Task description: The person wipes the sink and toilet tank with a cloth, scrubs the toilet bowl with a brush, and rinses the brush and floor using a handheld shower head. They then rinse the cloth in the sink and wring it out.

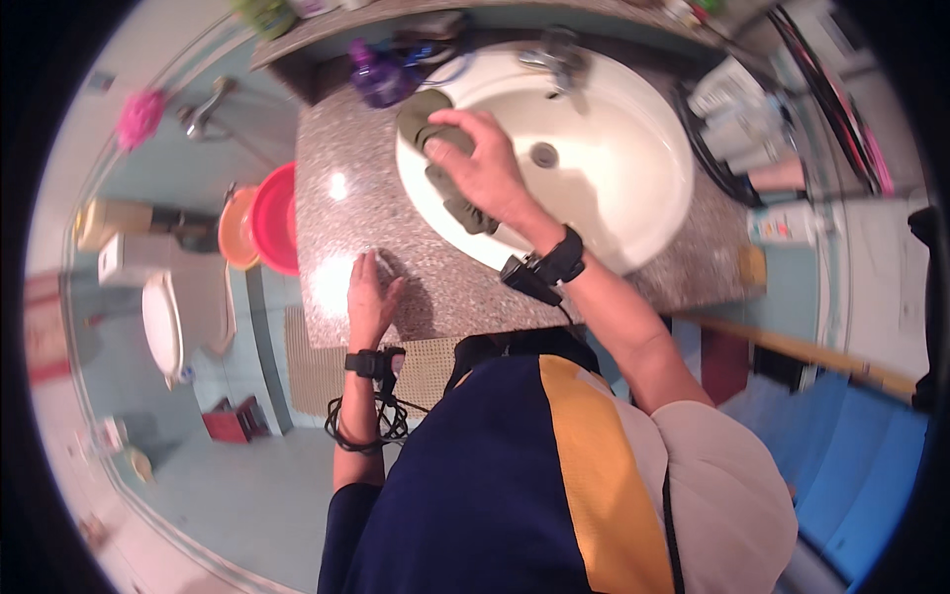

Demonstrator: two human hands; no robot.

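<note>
Well, the right hand (480, 170) grips the green bundle (420, 117) at the left rim of the sink (675, 178), not yet let go, while the left hand (370, 299), grasp unclear, is over the counter (341, 213) beside the sink, what remains unseen.

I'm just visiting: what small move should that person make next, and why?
Perhaps bring the left hand over to steady the near end of the green bundle: only the right hand grips it, at the left side of the basin, while the left hand is apart from it, over the counter.
</note>
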